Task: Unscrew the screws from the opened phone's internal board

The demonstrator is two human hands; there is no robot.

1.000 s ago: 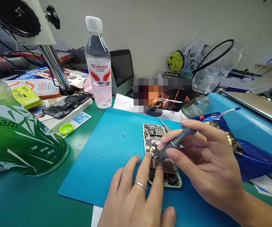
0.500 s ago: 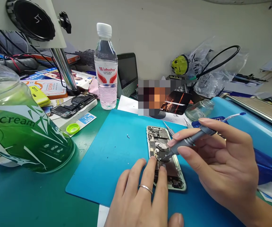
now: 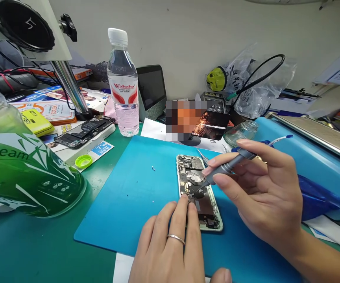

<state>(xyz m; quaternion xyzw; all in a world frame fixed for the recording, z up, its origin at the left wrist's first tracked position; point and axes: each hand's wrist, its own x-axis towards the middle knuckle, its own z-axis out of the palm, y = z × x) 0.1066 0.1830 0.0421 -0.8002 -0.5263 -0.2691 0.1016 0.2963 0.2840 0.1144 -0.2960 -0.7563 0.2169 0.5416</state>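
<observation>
An opened smartphone (image 3: pixel 204 206) lies on a blue mat (image 3: pixel 108 212), its inner boards and parts exposed. My left hand (image 3: pixel 170 239), a ring on one finger, is stretched out flat with its fingertips resting on the phone's left edge. Pinched between the thumb and fingers of my right hand (image 3: pixel 267 192) is a grey precision screwdriver (image 3: pixel 226 167), tilted with its tip down at the middle of the phone. The exact spot the tip meets is too small to make out. Behind the screwdriver, a pair of tweezers (image 3: pixel 202 156) is partly hidden.
A green plastic jar (image 3: pixel 46 173) and a water bottle (image 3: pixel 123 90) stand on the left. Near them are a phone screen assembly (image 3: pixel 83 131) and a green cap (image 3: pixel 83 161). Tiny bits (image 3: pixel 154 168) dot the mat. A glass jar (image 3: pixel 243 131) sits behind my right hand.
The whole view has shifted, so things appear further left. My left index finger has drawn closer to the middle finger. The screwdriver stays over the phone's middle.
</observation>
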